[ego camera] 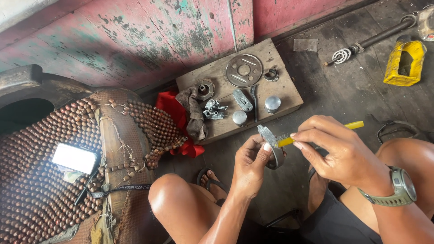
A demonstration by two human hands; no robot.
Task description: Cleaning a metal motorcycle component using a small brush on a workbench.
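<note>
My left hand (249, 165) holds a grey metal ring-shaped part (272, 147) upright between thumb and fingers. My right hand (340, 151), with a green wristwatch (401, 186) on its wrist, grips a yellow-handled brush (316, 133) whose bristled end touches the ring's inner edge. Both hands are above my bare knees, over the dark floor.
A wooden board (285, 97) ahead carries a round metal disc (244, 70), a small carburettor-like part (214, 110), metal caps and a rag (193, 110). A red cloth (172, 110) lies beside it. A beaded seat cover with a lit phone (74, 158) is left. A shaft (375, 38) and yellow block (404, 61) lie at top right.
</note>
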